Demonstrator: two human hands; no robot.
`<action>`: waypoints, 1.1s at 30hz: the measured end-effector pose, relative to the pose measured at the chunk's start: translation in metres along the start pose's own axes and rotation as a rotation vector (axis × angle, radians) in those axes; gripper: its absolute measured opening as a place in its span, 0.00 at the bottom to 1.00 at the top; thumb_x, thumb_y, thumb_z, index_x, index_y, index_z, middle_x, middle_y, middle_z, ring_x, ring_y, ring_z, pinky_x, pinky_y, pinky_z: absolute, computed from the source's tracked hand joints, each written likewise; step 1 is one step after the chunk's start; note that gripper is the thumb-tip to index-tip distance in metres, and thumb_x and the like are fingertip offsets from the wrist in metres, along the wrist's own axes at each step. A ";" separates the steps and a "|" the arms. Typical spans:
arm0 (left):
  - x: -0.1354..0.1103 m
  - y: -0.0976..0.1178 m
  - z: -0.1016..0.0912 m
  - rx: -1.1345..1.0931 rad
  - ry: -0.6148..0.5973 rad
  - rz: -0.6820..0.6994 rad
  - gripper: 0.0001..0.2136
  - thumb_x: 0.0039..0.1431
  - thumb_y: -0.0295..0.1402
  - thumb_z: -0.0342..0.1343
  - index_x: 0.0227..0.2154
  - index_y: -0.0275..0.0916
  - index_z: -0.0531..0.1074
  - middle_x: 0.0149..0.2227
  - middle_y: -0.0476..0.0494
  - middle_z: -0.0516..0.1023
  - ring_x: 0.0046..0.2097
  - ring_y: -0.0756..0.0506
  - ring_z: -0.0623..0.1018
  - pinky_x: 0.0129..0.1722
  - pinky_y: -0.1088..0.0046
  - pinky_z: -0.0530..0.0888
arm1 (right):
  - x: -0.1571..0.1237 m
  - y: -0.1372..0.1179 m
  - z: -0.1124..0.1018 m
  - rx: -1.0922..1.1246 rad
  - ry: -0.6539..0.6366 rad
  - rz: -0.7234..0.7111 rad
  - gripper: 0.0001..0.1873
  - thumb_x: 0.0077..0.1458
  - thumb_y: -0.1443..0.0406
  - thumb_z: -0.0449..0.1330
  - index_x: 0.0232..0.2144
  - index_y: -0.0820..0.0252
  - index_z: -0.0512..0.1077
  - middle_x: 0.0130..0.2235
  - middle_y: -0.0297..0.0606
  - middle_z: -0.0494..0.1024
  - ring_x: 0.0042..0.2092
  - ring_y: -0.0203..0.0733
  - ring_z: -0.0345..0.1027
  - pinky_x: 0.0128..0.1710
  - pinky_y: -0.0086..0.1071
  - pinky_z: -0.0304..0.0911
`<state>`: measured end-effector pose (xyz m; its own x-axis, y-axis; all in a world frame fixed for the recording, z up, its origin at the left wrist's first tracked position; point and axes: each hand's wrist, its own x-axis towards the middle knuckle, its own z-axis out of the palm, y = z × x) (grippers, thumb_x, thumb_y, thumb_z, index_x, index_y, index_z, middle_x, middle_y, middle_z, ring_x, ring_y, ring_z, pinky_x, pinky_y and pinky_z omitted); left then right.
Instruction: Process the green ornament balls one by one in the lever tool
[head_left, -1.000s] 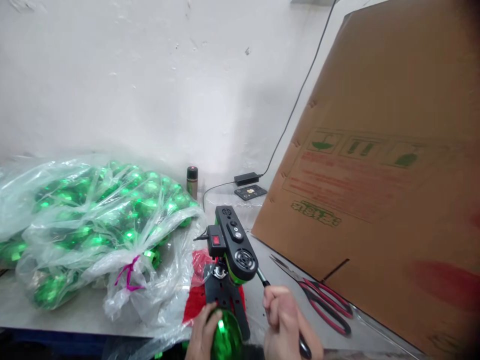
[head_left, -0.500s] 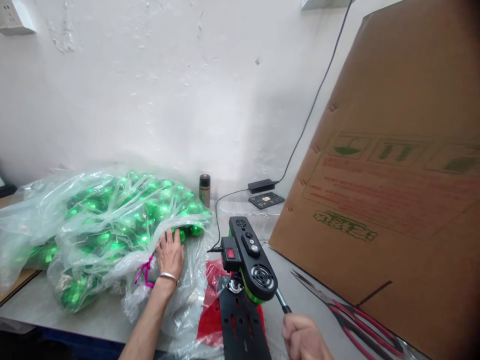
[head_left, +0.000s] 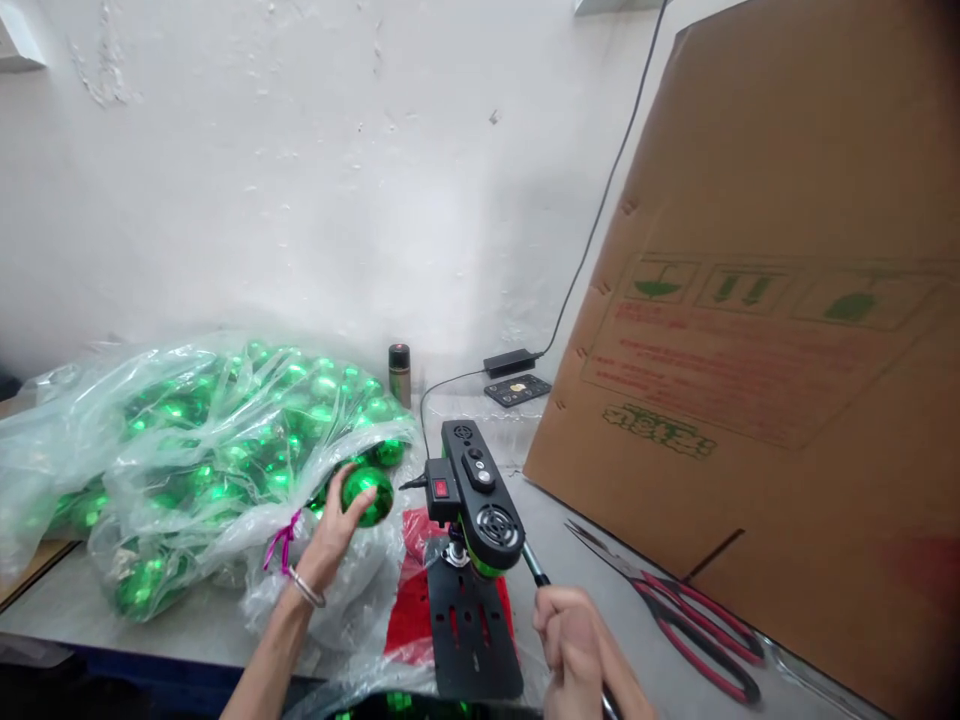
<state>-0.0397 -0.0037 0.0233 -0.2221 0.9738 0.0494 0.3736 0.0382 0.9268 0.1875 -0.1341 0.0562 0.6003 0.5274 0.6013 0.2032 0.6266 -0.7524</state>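
Observation:
A shiny green ball ornament (head_left: 369, 497) is gripped between the thumb and fingers of my left hand (head_left: 339, 515), at the mouth of a clear plastic bag (head_left: 161, 470) full of similar green balls. My right hand (head_left: 574, 640) is wrapped round the dark handle of a thin metal rod (head_left: 535, 565). The rod's far end meets a black machine (head_left: 491, 510) with round vents and a slotted black base plate (head_left: 476, 640). A small box with a red switch (head_left: 441, 487) sits on its side. Under the plate lies a red sheet (head_left: 409, 595).
A large cardboard box (head_left: 750, 300) leans at the right, with red-handled scissors (head_left: 675, 610) in front of it. Near the wall are a spray can (head_left: 400, 375), a power adapter (head_left: 511, 362) and a black phone-like slab (head_left: 517, 390). More green balls (head_left: 401, 704) show at the bottom edge.
My left hand has drawn a green ball out at the bag's mouth, where it was reaching before. My right hand keeps its grip on the rod. The view has shifted slightly.

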 end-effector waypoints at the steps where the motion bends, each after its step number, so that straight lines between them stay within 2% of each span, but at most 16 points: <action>1: -0.016 -0.004 0.009 -0.199 -0.050 -0.043 0.33 0.66 0.56 0.60 0.66 0.42 0.71 0.62 0.32 0.85 0.61 0.33 0.87 0.60 0.53 0.84 | 0.005 -0.002 0.000 -0.004 -0.033 -0.037 0.30 0.79 0.58 0.61 0.21 0.56 0.64 0.24 0.31 0.67 0.29 0.36 0.63 0.30 0.34 0.53; 3: -0.047 -0.015 0.030 -0.575 -0.122 -0.181 0.34 0.60 0.60 0.67 0.61 0.43 0.75 0.59 0.34 0.87 0.59 0.32 0.88 0.58 0.52 0.85 | 0.016 -0.007 0.000 -0.017 -0.090 -0.097 0.31 0.80 0.60 0.59 0.20 0.56 0.64 0.23 0.30 0.66 0.27 0.35 0.64 0.28 0.32 0.55; 5: -0.072 -0.028 0.054 -0.715 -0.120 -0.288 0.35 0.55 0.61 0.72 0.57 0.44 0.77 0.56 0.36 0.88 0.57 0.32 0.88 0.57 0.53 0.85 | 0.024 -0.013 0.001 -0.032 -0.119 -0.122 0.32 0.81 0.59 0.58 0.20 0.55 0.63 0.22 0.29 0.63 0.26 0.36 0.63 0.27 0.32 0.57; 8: -0.097 -0.046 0.084 -0.597 -0.066 -0.279 0.38 0.55 0.66 0.70 0.58 0.44 0.75 0.56 0.37 0.88 0.58 0.33 0.87 0.59 0.55 0.84 | 0.029 -0.018 0.001 -0.076 -0.151 -0.124 0.30 0.81 0.59 0.57 0.22 0.54 0.65 0.22 0.29 0.64 0.26 0.36 0.63 0.27 0.32 0.59; 12: -0.114 -0.060 0.104 -0.364 -0.051 -0.115 0.39 0.54 0.64 0.69 0.59 0.42 0.73 0.59 0.32 0.86 0.64 0.29 0.84 0.67 0.49 0.79 | 0.025 -0.016 -0.003 -0.078 -0.198 -0.155 0.26 0.81 0.65 0.55 0.25 0.55 0.66 0.24 0.29 0.67 0.27 0.34 0.64 0.28 0.30 0.60; 17: -0.127 -0.071 0.108 -0.086 -0.132 0.099 0.36 0.52 0.50 0.73 0.62 0.42 0.73 0.62 0.30 0.84 0.65 0.25 0.83 0.70 0.38 0.76 | 0.023 -0.013 -0.007 -0.069 -0.217 -0.196 0.24 0.81 0.68 0.53 0.27 0.55 0.65 0.26 0.29 0.69 0.28 0.33 0.66 0.28 0.28 0.60; 21: -0.129 -0.079 0.110 -0.056 -0.169 0.198 0.37 0.52 0.46 0.74 0.63 0.41 0.72 0.64 0.26 0.83 0.67 0.23 0.83 0.70 0.36 0.77 | 0.022 -0.013 -0.009 -0.085 -0.232 -0.195 0.22 0.80 0.69 0.54 0.29 0.55 0.68 0.26 0.29 0.70 0.27 0.33 0.66 0.28 0.29 0.60; 25: -0.118 -0.067 0.109 -0.052 -0.225 0.133 0.37 0.54 0.47 0.73 0.65 0.40 0.71 0.63 0.26 0.84 0.65 0.24 0.83 0.69 0.37 0.77 | 0.020 -0.012 -0.010 -0.079 -0.233 -0.198 0.23 0.80 0.70 0.54 0.28 0.55 0.65 0.26 0.29 0.69 0.28 0.33 0.66 0.28 0.29 0.61; 29: -0.106 -0.053 0.101 -0.040 -0.319 0.110 0.38 0.52 0.47 0.73 0.65 0.40 0.71 0.62 0.29 0.85 0.64 0.25 0.84 0.69 0.39 0.77 | 0.020 -0.012 -0.009 -0.087 -0.226 -0.208 0.22 0.80 0.71 0.53 0.28 0.55 0.64 0.26 0.28 0.68 0.28 0.32 0.67 0.28 0.28 0.61; 33: -0.105 -0.055 0.090 -0.051 -0.353 0.077 0.38 0.56 0.48 0.70 0.67 0.41 0.70 0.62 0.30 0.85 0.64 0.26 0.84 0.68 0.41 0.78 | 0.020 -0.013 -0.008 -0.094 -0.218 -0.225 0.22 0.79 0.72 0.53 0.28 0.55 0.64 0.26 0.29 0.69 0.27 0.33 0.67 0.27 0.29 0.60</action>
<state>0.0435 -0.0877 -0.0665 0.1331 0.9911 -0.0039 0.3302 -0.0406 0.9430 0.2036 -0.1362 0.0756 0.3545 0.4987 0.7910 0.3886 0.6908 -0.6097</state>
